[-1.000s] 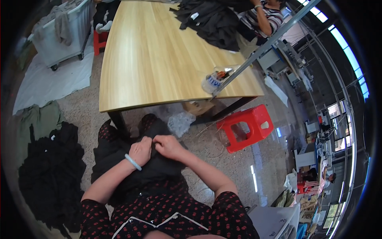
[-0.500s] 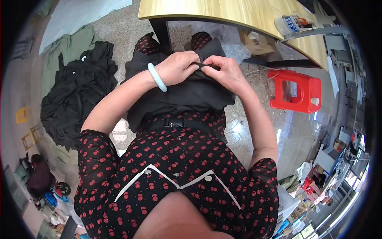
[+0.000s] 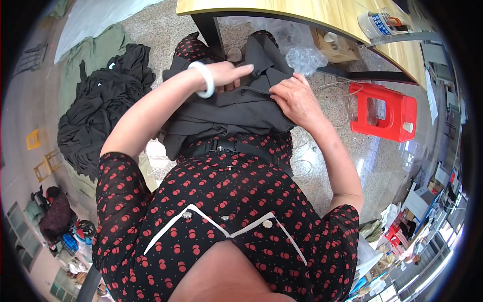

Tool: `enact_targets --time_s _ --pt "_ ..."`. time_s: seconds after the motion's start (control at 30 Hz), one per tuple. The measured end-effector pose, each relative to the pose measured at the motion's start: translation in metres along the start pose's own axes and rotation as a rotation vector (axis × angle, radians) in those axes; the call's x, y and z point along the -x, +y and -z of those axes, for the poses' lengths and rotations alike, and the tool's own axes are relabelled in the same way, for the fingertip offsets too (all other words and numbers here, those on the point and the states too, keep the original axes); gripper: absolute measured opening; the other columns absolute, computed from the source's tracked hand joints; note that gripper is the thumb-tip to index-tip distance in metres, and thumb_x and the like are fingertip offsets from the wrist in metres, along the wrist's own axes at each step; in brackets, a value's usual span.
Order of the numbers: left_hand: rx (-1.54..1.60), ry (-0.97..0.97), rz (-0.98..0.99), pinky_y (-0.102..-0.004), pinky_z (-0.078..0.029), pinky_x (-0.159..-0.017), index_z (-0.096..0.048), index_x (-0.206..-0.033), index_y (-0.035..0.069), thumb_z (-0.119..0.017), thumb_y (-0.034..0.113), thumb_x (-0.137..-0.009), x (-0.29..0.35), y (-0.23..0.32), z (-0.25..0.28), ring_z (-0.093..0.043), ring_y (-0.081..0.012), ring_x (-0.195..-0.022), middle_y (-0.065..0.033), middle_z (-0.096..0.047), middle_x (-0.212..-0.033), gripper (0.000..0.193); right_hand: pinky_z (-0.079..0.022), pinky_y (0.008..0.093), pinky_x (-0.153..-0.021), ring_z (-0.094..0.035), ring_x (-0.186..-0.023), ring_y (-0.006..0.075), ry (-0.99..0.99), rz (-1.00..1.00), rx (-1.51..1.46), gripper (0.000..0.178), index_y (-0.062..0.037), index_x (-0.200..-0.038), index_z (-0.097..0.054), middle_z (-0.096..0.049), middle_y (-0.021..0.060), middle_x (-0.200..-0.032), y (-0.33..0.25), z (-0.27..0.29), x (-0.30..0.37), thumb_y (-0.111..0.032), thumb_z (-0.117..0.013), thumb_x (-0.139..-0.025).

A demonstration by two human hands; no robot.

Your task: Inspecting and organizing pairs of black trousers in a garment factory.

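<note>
A black garment (image 3: 221, 111) with dark buttons (image 3: 257, 73) lies across my lap, and a collar-like flap stands up toward the table. My left hand (image 3: 224, 75), a pale bangle (image 3: 207, 80) around its wrist, rests over the cloth with one finger stretched out and the others bent partly out of sight. It grips nothing that I can see. Right of it, my right hand (image 3: 296, 99) pinches the garment's edge between thumb and fingers, close to a second button.
A heap of black clothes (image 3: 105, 105) lies on green cloth (image 3: 75, 65) to the left. Ahead stands a wooden table (image 3: 282, 11) with a clear tub (image 3: 376, 25) on it. Clear plastic (image 3: 306, 60) and a cardboard box (image 3: 338, 50) are beneath; a red stool (image 3: 385, 111) is at right.
Both hands were together, pinching the dark cloth; now they are apart. My left hand has loosened. The garment is spread more, showing its buttons and flap.
</note>
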State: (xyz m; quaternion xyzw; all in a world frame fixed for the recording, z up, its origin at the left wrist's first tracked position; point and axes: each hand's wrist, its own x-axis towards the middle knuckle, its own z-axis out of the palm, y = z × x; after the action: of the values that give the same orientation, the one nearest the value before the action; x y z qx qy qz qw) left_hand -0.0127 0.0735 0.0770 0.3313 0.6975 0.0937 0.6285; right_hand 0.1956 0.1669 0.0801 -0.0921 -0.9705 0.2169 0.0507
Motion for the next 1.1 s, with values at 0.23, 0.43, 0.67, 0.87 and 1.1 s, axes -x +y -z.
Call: enact_targets --time_s 0.23,0.43,0.67,0.87,1.1 --pt "-0.394 0.456 -0.290 -0.0375 -0.045 -0.078 -0.061 -0.088 0.000 -0.060 0.043 -0.073 -0.058 0.014 -0.027 -0.058 -0.0329 -0.087 -0.0176 -0.061 -0.088 0.045 -0.036 0.0384 -0.088 -0.055 -0.082 0.0255 0.095 -0.051 -0.006 0.010 -0.0044 -0.083 -0.060 -0.057 0.0090 -0.076 0.003 -0.006 0.002 -0.008 -0.057 -0.074" --pt "0.181 0.605 -0.560 -0.0259 -0.043 -0.064 -0.055 -0.079 0.001 -0.060 0.018 -0.077 -0.083 -0.027 -0.054 -0.053 -0.0141 -0.066 -0.0047 -0.056 -0.071 0.019 -0.039 0.0360 -0.077 -0.056 -0.077 0.0268 0.202 -0.147 -0.021 0.010 -0.0025 -0.081 -0.060 -0.059 0.0118 -0.076 0.013 -0.003 -0.001 -0.008 -0.058 -0.073" --pt "0.816 0.144 -0.479 -0.0200 -0.039 -0.072 -0.057 -0.086 0.001 -0.055 0.018 -0.081 -0.059 -0.015 -0.055 -0.049 -0.0071 -0.076 -0.0018 -0.057 -0.081 0.018 -0.040 0.0372 -0.079 -0.056 -0.078 0.0284 0.297 -0.230 -0.213 0.011 -0.0028 -0.078 -0.060 -0.061 0.0121 -0.079 0.017 -0.018 -0.011 -0.008 -0.053 -0.072" --pt "0.740 0.192 -0.398 -0.0221 -0.041 -0.058 -0.061 -0.078 0.003 -0.060 0.024 -0.080 -0.052 -0.007 -0.055 -0.049 -0.0075 -0.063 0.0025 -0.056 -0.071 0.021 -0.045 0.0322 -0.071 -0.059 -0.073 0.0210 0.259 -0.407 -0.434 0.014 -0.0021 -0.082 -0.061 -0.062 0.0099 -0.076 0.016 -0.018 -0.010 -0.010 -0.056 -0.072" --pt "0.405 0.396 -0.471 -0.0261 -0.036 -0.049 -0.055 -0.065 0.000 -0.062 0.020 -0.077 -0.056 -0.006 -0.057 -0.038 -0.0070 -0.053 -0.0007 -0.047 -0.054 0.025 -0.043 0.0223 -0.066 -0.053 -0.070 0.0064 0.229 -0.552 -0.821 0.012 -0.0026 -0.086 -0.060 -0.060 0.0020 -0.072 0.020 -0.018 -0.010 -0.011 -0.055 -0.078"
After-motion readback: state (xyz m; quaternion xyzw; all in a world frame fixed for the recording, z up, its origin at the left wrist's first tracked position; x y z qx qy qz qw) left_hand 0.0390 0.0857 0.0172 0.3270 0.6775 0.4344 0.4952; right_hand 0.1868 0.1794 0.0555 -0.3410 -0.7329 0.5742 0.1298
